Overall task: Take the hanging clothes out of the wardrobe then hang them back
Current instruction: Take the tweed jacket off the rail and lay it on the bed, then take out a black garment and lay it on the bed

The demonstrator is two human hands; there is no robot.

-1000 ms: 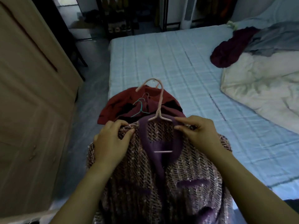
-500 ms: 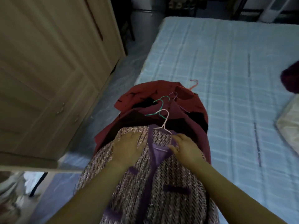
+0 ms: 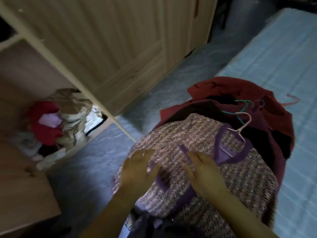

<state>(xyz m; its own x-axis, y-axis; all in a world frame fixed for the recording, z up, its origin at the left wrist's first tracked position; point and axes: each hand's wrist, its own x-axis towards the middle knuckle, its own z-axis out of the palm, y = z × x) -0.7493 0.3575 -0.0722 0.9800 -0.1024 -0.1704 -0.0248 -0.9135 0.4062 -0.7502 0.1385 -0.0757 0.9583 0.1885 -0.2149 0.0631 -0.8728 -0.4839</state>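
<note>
Both hands lie palm-down on the tweed jacket (image 3: 197,134), which tops a pile of clothes at the edge of the bed (image 3: 283,48). The left hand (image 3: 137,170) rests on the jacket's left front. Its fingers (image 3: 145,155) are straight and close together, curled round nothing. The right hand (image 3: 205,174) rests near the jacket's middle, its fingers (image 3: 192,157) also stretched out and only slightly parted, their tips at a strip of purple trim. Motion blur hides whether either hand presses the cloth or merely touches it. The jacket is a nubbly, loosely woven pink-and-lilac tweed with smooth, darker purple edging that forms a V at the neck. A thin pink wire hanger (image 3: 243,124) sits in that neck, its hook curving out beyond the collar. Just past the collar, a thinner green wire hanger (image 3: 240,107) lies on dark cloth, and a soft, rumpled red garment (image 3: 223,85) spreads out from under the jacket. To the jacket's right, the bed sheet is pale blue with a faint check. To its left, across a mottled pale floor (image 3: 171,79), stands the light wooden wardrobe (image 3: 111,40) with panelled doors. An open part of it holds a crumpled heap of red and beige clothes (image 3: 68,114).
</note>
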